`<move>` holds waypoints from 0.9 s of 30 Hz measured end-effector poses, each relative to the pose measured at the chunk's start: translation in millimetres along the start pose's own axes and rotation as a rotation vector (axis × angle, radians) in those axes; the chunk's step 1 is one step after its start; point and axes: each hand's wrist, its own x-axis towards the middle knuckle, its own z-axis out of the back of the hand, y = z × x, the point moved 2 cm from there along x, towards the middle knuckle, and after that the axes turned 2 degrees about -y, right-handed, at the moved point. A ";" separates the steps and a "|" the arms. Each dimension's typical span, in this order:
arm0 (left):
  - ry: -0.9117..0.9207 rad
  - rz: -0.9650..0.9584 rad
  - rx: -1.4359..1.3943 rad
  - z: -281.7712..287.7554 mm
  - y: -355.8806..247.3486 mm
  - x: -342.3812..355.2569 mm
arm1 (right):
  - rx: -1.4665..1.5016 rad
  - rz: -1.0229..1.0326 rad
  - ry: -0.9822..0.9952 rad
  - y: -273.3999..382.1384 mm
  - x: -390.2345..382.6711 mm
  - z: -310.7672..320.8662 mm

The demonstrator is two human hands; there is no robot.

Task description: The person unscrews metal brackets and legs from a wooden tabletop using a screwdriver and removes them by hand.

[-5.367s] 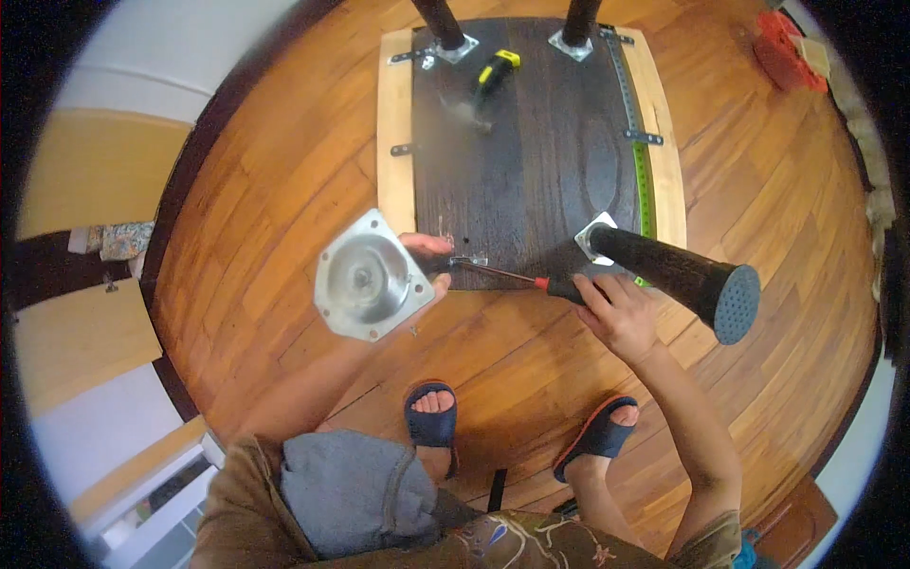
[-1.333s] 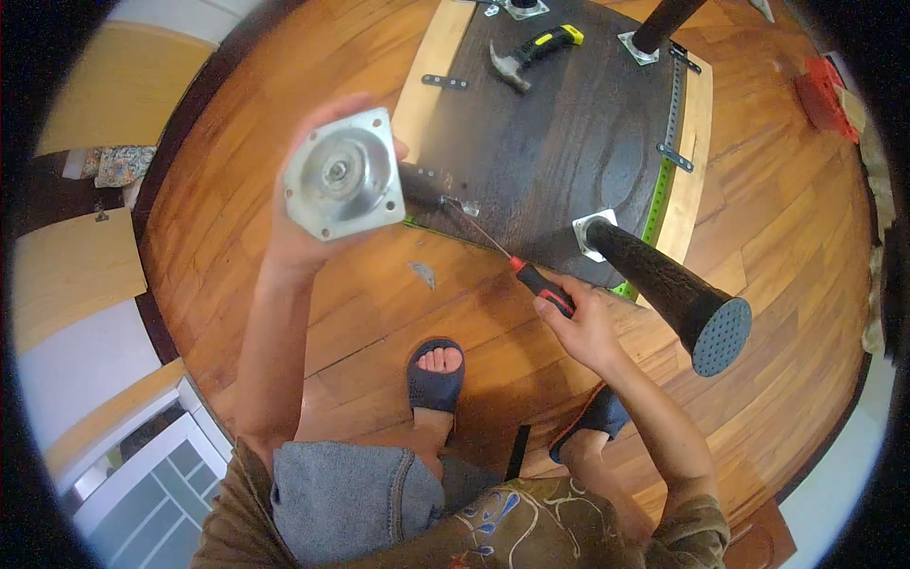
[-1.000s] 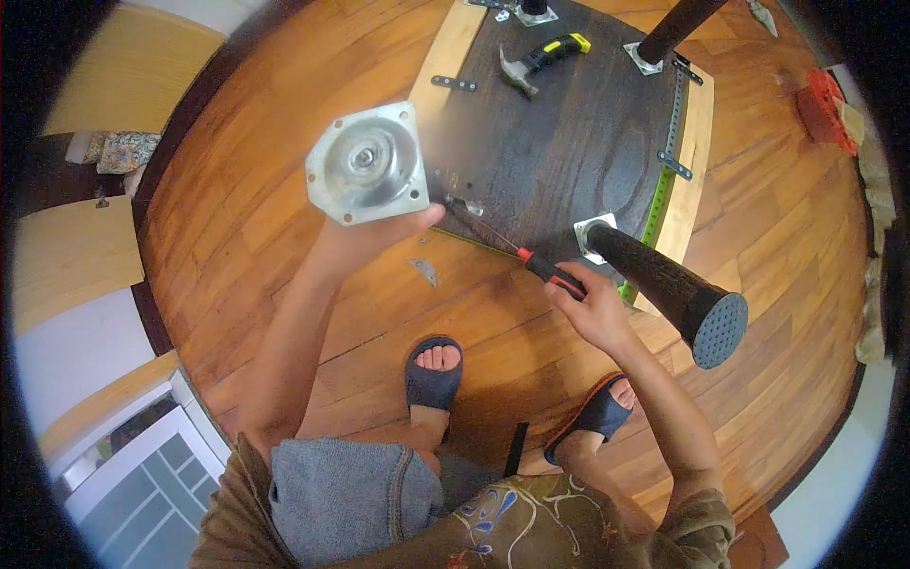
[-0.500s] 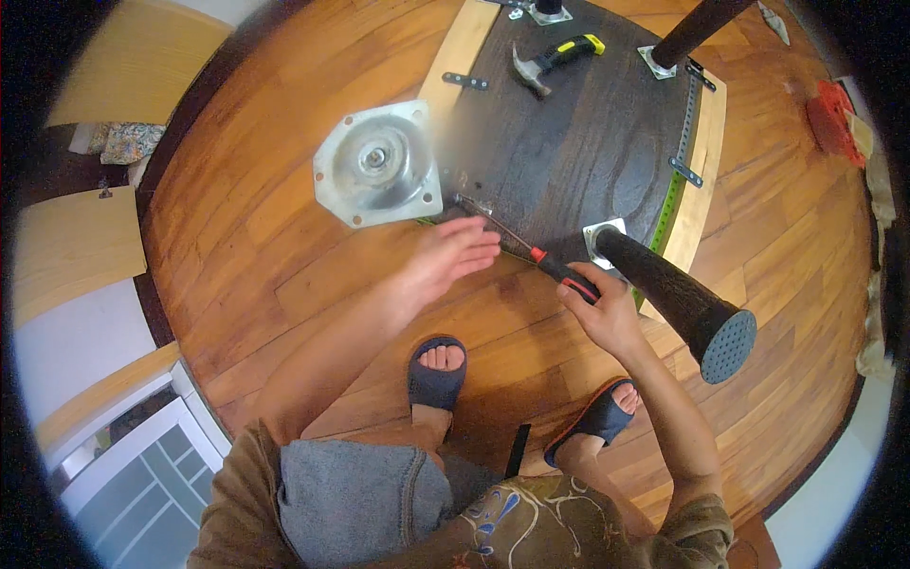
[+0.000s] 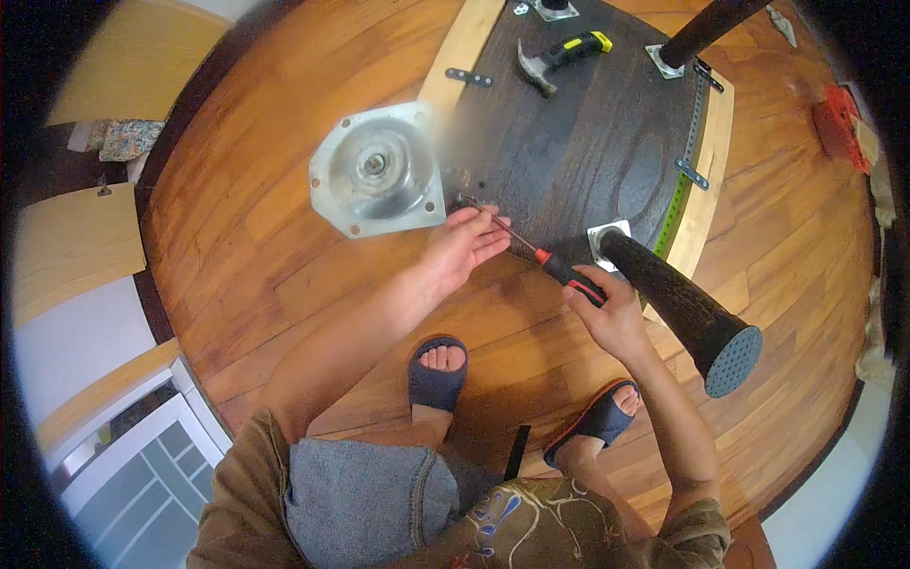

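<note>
My right hand (image 5: pixel 611 308) is wrapped round the red-and-black handle of a screwdriver (image 5: pixel 572 278). Its thin shaft slants up and left to the near left corner of a dark wooden board (image 5: pixel 569 152). The fingers of my left hand (image 5: pixel 474 239) close around the shaft near its tip; what the tip touches is hard to make out. Just beyond that hand, a silvery metal plate (image 5: pixel 374 171) with a dished middle and holes round its rim looms large; its support is hidden. A dark leg (image 5: pixel 668 294) rises from a metal bracket beside my right hand.
On the board lies a claw hammer (image 5: pixel 559 59) with a yellow-and-black grip. Another dark leg (image 5: pixel 706 36) stands at the far right. Pale wooden strips (image 5: pixel 706 190) flank the board, joined by black connector plates (image 5: pixel 469 78). Far right on the floor is a red object (image 5: pixel 841 128).
My left hand has moved slightly up and right, and its fingers now meet the screwdriver shaft. The screwdriver and my right hand have shifted a little to the right.
</note>
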 end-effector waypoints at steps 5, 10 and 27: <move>0.011 -0.002 -0.002 0.7 0.8 1.4 | -0.011 -0.029 -0.006 0.3 1.2 1.1; 0.016 -0.005 -0.024 -0.6 -0.1 0.0 | 0.013 -0.052 0.018 -0.9 1.7 0.4; -0.011 -0.025 -0.061 -5.4 2.2 5.4 | 0.862 -0.491 -0.405 -0.2 -8.5 -7.8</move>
